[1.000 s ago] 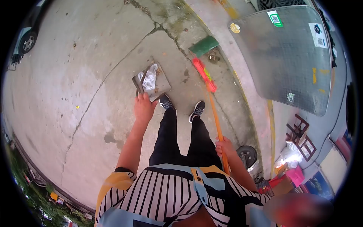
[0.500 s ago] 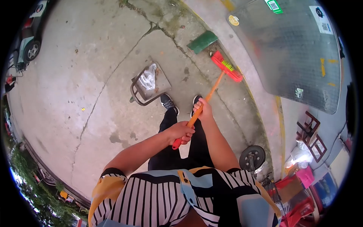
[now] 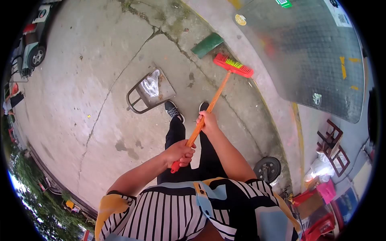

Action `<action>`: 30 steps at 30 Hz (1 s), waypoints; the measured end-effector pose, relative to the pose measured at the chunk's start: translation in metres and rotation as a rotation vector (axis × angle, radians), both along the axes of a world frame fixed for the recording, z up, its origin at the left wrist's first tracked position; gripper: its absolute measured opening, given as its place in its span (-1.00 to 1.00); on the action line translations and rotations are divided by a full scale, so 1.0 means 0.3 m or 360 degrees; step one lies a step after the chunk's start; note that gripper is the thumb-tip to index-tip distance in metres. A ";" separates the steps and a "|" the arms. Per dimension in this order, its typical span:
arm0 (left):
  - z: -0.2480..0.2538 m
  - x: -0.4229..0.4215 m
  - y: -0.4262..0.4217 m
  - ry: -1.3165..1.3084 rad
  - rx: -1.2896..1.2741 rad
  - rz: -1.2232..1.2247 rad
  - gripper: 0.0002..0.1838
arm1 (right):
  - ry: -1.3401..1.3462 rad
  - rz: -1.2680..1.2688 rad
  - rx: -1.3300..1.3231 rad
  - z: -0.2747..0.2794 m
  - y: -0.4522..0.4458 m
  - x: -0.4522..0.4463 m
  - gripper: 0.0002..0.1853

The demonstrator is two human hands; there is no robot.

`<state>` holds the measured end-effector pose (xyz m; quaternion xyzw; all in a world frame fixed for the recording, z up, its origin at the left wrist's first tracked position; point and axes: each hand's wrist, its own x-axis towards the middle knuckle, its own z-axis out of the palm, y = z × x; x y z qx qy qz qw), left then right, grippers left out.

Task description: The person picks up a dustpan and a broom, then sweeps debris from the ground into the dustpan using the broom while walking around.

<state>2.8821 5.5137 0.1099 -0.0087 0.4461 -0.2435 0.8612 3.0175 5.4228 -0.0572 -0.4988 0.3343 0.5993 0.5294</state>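
I hold a broom (image 3: pixel 219 91) slantwise with both hands. My left hand (image 3: pixel 180 154) is closed round the orange handle just above its red end cap. Farther up the handle, my right hand (image 3: pixel 207 122) is wrapped round it. The broom's red head (image 3: pixel 233 66), with yellow-green bristles in its middle, is over the concrete near the curb. Left of it, in front of my feet, a grey dustpan (image 3: pixel 166 85) with a looped handle lies on the ground. A crumpled clear plastic bag (image 3: pixel 150 83) and some brown litter are in the dustpan.
A green curved piece (image 3: pixel 207 45) lies just beyond the broom head. On the right, a large glass panel (image 3: pixel 305 56) stands by the curb. A black wheel (image 3: pixel 267 169) is near my right side, with dark wooden frames (image 3: pixel 333 146) beyond. A vehicle (image 3: pixel 35 52) is far left.
The broom head has swung slightly to the left and turned, while both hands have come lower and closer to my body on the handle. The whole view has shifted a little.
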 end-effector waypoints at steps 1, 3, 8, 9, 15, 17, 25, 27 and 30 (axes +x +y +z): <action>0.058 -0.026 -0.019 0.0036 -0.0027 -0.0051 -0.78 | 0.0003 0.0076 -0.0008 0.084 -0.018 -0.027 -0.88; 0.179 -0.044 -0.043 0.0076 0.0164 -0.0350 -0.78 | 0.0040 -0.0003 0.0068 0.221 -0.050 -0.068 -0.91; -0.006 0.066 -0.041 -0.0033 0.0229 -0.0305 -0.77 | 0.0026 -0.0027 0.0012 0.013 -0.063 0.068 -0.90; -0.033 0.088 -0.046 -0.0025 0.0156 -0.0181 -0.76 | 0.0065 0.0027 -0.0031 0.009 -0.072 0.064 -0.90; 0.194 -0.086 -0.094 0.0110 0.0298 -0.0439 -0.78 | 0.0281 0.0161 0.0177 0.254 -0.068 -0.108 -0.90; 0.181 -0.078 -0.091 0.0037 0.0377 -0.0516 -0.76 | 0.0182 0.0083 0.0087 0.206 -0.084 -0.076 -0.90; 0.103 -0.068 -0.148 0.0171 0.0298 -0.0268 -0.78 | 0.0347 0.0398 -0.0006 0.051 -0.105 -0.085 -0.91; 0.134 -0.236 -0.210 -0.0142 0.0895 -0.0699 -0.78 | 0.0462 0.0286 0.0159 0.202 -0.112 -0.179 -0.92; 0.168 -0.208 -0.178 -0.0149 0.0826 -0.0756 -0.76 | 0.0333 0.0172 0.0154 0.226 -0.129 -0.179 -0.93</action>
